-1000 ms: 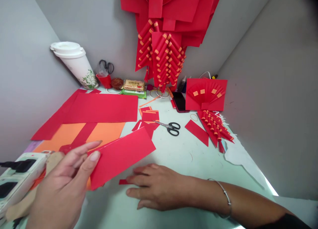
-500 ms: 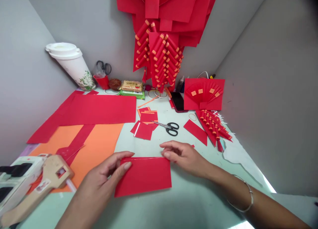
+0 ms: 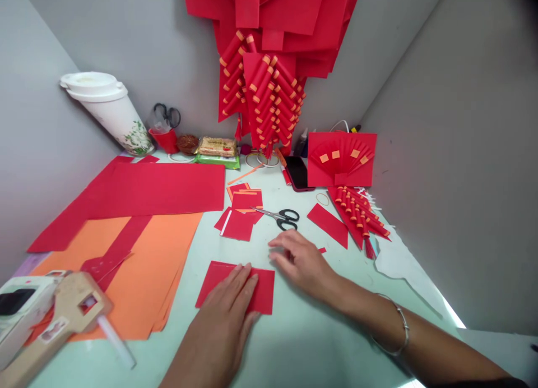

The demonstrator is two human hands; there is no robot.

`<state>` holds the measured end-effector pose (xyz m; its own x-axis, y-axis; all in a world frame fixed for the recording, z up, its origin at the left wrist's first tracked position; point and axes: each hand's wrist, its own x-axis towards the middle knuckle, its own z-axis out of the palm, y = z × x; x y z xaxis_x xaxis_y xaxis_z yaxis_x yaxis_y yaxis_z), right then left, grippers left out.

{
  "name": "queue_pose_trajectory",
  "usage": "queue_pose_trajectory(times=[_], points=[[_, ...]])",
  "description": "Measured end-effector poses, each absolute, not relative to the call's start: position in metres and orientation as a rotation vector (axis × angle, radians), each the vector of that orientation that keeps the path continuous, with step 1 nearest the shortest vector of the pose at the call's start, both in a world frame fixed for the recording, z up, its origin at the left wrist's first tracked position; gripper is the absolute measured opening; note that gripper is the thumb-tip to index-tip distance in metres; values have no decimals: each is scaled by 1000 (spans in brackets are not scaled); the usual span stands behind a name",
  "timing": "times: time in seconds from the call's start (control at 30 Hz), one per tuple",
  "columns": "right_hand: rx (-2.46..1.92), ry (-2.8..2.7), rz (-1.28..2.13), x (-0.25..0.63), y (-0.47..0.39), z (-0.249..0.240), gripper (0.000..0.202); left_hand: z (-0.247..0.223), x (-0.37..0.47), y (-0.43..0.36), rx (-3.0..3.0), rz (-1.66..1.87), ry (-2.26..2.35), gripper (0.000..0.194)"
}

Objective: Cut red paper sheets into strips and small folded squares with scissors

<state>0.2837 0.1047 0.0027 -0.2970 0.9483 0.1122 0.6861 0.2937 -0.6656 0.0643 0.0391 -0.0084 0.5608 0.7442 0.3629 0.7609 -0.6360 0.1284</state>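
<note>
A red paper rectangle (image 3: 263, 292) lies on the pale green table in front of me. My left hand (image 3: 229, 304) rests flat over its middle, fingers stretched out, covering part of it. To the right of the paper, my right hand (image 3: 296, 259) hovers with fingers apart and nothing between them. Just beyond that hand are black-handled scissors (image 3: 288, 215), partly hidden by it. Their blades point left to a small pile of red paper pieces (image 3: 239, 225), some with orange or white strips. A red paper strip (image 3: 328, 224) lies to the right.
Red sheets (image 3: 159, 189) and orange sheets (image 3: 168, 259) spread at the left, with a glue gun (image 3: 79, 304) in front. A white cup (image 3: 107, 110), packaged snack (image 3: 217, 147) and phone (image 3: 297, 172) stand or lie at the back. Firecracker decorations (image 3: 269, 102) hang on the wall; a fan card (image 3: 341, 159) leans right.
The red paper has come down flat onto the table. My left hand has moved from gripping its left edge to pressing on top; my right hand has come away from its corner.
</note>
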Motion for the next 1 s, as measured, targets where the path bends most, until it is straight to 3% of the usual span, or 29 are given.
queue_pose_trajectory(times=[0.13,0.43,0.6,1.0], points=[[-1591,-2141,425,304,138,8,25,-21,60,41,-2704,-499,-1237,43],[-1743,-2209,334,301,166,7,21,-28,56,42,-2692,-518,-1231,43],[-1745,-2147,471,311,156,15,13,-28,52,44,-2707,-541,-1208,43],[-1501,-2026,951,328,99,25,20,-24,44,46,-2767,-481,-1240,43]])
